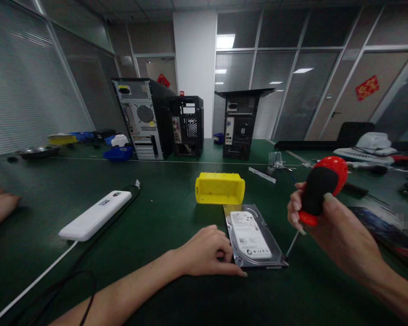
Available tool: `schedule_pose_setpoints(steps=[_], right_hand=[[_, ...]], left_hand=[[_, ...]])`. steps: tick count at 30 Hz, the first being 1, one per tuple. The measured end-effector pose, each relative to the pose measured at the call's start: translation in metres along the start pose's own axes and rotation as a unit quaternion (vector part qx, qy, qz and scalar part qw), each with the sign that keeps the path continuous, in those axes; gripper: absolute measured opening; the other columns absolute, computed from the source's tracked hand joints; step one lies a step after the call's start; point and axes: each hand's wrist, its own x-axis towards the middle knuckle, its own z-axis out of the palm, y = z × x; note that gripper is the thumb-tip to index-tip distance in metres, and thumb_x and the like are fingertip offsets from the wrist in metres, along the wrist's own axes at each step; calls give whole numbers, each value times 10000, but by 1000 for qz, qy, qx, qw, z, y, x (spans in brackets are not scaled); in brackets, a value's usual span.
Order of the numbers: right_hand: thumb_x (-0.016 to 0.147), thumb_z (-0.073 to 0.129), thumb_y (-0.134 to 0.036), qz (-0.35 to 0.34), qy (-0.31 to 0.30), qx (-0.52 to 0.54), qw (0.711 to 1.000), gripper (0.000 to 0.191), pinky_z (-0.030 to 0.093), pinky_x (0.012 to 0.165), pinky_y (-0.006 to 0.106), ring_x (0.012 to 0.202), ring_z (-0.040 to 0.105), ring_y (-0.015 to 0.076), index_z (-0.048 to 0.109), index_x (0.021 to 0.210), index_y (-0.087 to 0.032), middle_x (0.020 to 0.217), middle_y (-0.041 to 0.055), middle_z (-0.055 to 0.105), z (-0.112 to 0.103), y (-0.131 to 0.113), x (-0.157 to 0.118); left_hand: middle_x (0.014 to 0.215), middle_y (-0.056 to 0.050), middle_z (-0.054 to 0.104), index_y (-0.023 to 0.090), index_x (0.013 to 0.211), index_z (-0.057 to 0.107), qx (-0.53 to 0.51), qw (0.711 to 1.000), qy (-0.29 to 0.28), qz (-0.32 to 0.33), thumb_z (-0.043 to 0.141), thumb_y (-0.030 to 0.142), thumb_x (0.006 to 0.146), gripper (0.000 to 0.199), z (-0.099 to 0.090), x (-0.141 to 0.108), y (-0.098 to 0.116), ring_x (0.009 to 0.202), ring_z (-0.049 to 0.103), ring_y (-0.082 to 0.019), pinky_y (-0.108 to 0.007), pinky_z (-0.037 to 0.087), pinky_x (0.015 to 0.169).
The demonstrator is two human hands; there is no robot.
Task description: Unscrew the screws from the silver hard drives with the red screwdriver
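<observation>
Screwdriver (321, 188) sitting clamped in my right hand (340, 228), tip meeting hard drive (251, 235) corner (probably screw work); left hand (206, 251) curling alongside, grip unclear; next move likely needing steady pressure.

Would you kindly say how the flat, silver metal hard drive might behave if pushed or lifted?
The flat, silver hard drive probably feels stiff and fairly heavy for its size, given its metal casing. Lying flat on the green tabletop, it would likely slide rather than tip.
</observation>
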Motion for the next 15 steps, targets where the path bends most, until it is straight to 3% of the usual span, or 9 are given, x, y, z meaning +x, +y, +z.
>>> schedule_pose_setpoints(steps=[4, 10, 15], right_hand=[[830, 591, -449, -10, 1, -18, 1000, 305, 487, 508, 216, 610, 513, 134, 552, 1081, -281, 765, 10, 564, 3, 1, 2], [766, 676, -428, -24, 22, -42, 999, 285, 415, 433, 171, 537, 475, 103, 477, 884, -262, 684, -27, 543, 12, -5, 6], [786, 653, -414, -19, 22, -16, 999, 230, 482, 474, 199, 593, 520, 119, 565, 920, -249, 791, 5, 584, 13, -4, 5]], left_hand=[[551, 88, 444, 146, 567, 546, -1, 1000, 2, -2, 677, 455, 814, 417, 1, 0, 0, 588, 480, -79, -247, 284, 672], [552, 86, 434, 145, 569, 540, 5, 1000, 4, 1, 675, 455, 819, 420, 1, 0, -1, 583, 464, -73, -236, 270, 644], [555, 83, 442, 146, 578, 550, 8, 1000, 3, 10, 670, 453, 825, 411, 0, 0, -1, 577, 457, -72, -230, 271, 637]])
